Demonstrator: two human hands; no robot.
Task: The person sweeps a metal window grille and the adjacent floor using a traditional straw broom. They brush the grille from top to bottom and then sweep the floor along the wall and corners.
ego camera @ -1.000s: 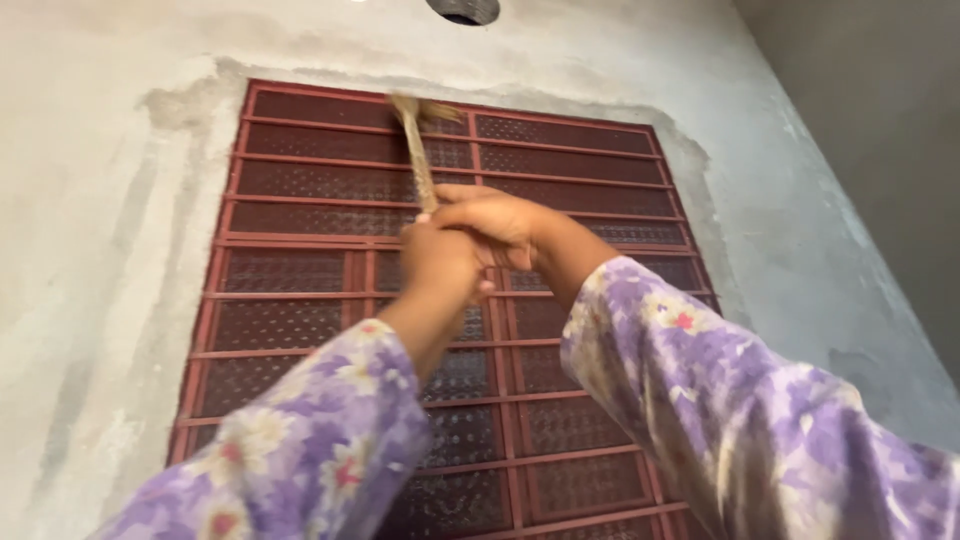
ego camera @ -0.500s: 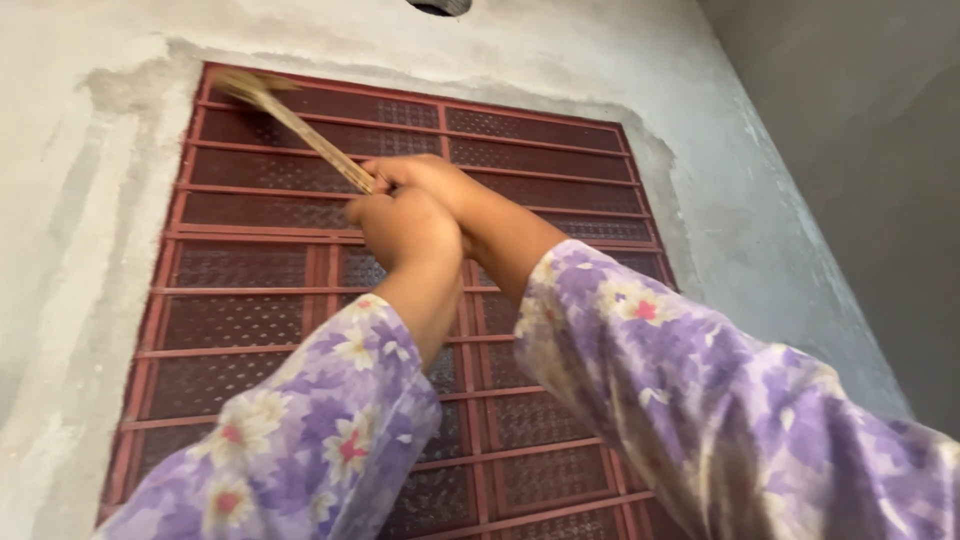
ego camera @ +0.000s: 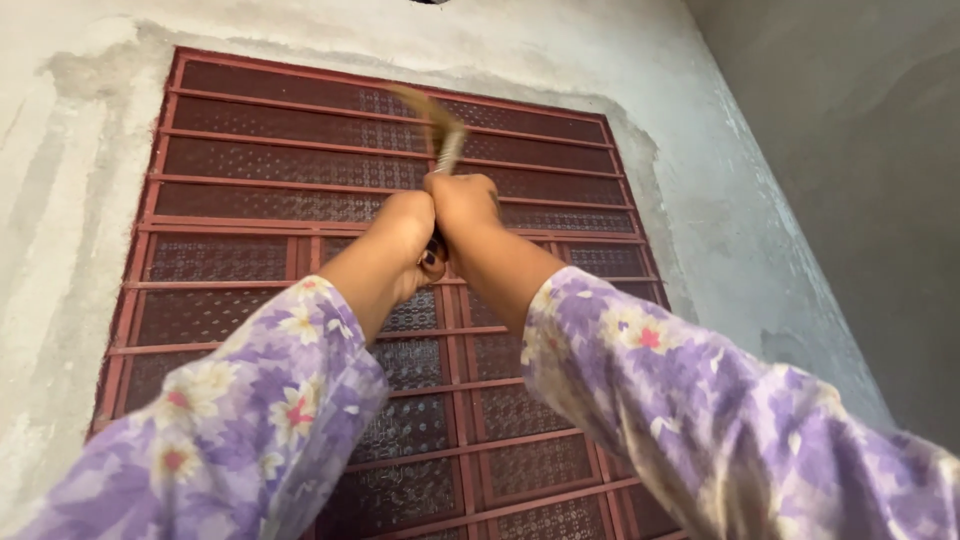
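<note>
Gripping one broom [ego camera: 445,135] together, the left hand [ego camera: 405,235] and right hand [ego camera: 465,205] are both closed tight round its lower handle, pressed side by side, the right a little higher. Out of the fists the handle rises just above the knuckles and ends in a blurred tuft of straw bristles, which lies against the upper bars of the grille [ego camera: 300,230]. By the look of it the step in hand is brushing the top rows of that grille. The next stroke would need both fists kept clamped, arms stretched up, and the bristle tip held touching the bars while it travels sideways.

Counted: two hands, two flowered purple sleeves [ego camera: 700,400], one broom. Beyond the hands stands one dark red grille with patterned glass behind it, and round that the rough grey plaster wall [ego camera: 760,200].
</note>
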